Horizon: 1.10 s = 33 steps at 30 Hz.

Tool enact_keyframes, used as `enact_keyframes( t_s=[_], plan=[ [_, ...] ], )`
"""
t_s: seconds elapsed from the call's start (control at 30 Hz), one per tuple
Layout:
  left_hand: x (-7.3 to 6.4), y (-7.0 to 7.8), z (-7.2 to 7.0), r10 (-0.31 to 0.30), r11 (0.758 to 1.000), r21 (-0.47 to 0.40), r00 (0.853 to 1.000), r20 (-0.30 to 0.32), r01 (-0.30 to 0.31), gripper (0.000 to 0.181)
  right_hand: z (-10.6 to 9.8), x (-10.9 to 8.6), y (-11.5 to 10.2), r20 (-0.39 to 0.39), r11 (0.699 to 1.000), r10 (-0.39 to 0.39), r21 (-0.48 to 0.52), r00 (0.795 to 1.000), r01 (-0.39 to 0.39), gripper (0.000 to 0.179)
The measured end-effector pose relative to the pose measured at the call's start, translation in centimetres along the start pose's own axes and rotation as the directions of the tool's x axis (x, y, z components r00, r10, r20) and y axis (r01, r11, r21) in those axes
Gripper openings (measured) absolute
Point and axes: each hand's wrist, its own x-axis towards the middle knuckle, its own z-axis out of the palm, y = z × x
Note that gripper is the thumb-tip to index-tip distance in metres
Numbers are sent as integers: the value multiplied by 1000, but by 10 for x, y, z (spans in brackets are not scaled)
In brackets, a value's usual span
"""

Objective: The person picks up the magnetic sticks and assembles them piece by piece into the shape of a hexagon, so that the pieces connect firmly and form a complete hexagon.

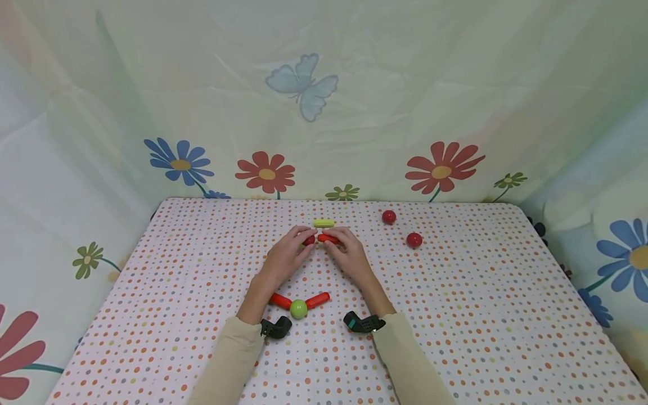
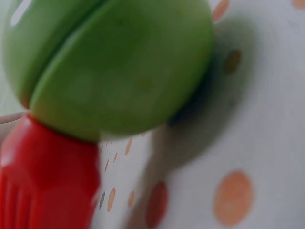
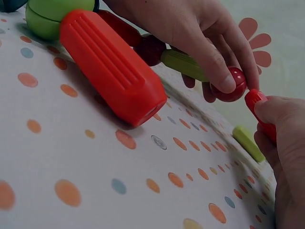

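My left hand (image 1: 284, 259) pinches a shiny red ball (image 3: 238, 82) between thumb and fingers. A green ridged rod (image 3: 183, 65) runs from that ball to a dark red ball (image 3: 150, 50), which joins a further red rod. My right hand (image 1: 350, 256) grips a short red rod (image 1: 328, 238), and its tip points at the held ball, right at its side. Nearer my body, a green ball (image 1: 298, 309) has two red rods angled out from it in a V, one to the right (image 1: 318, 300) and one to the left under my left wrist.
Beyond my hands lies a yellow-green rod (image 1: 324, 223). Two loose red balls, one farther back (image 1: 388, 217) and one nearer (image 1: 414, 240), sit to the right. A dotted cloth (image 1: 481, 292) covers the table, with a flowered curtain (image 1: 374, 112) behind.
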Motion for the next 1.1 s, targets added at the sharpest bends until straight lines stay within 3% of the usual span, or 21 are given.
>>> enact_keyframes(
  t_s=[0.3, 0.63, 0.97, 1.1],
  plan=[
    [0, 2, -1, -14, 1000, 16, 999, 29, 13, 39, 1, 0, -1, 20, 998, -14, -64, 1000, 15, 27],
    [0, 4, 0, -19, 999, -30, 1000, -7, 19, 32, 0, 0, -4, -18, 999, -21, -49, 1000, 20, 31],
    [0, 5, 3, -94, 995, -36, 996, -11, 93, 27, 0, 1, -4, -47, 993, 92, 73, 995, -88, 29],
    [0, 5, 3, -88, 996, -34, 995, -36, 87, 32, 0, 2, -4, -68, 988, 136, 79, 988, -131, 29]
  ],
)
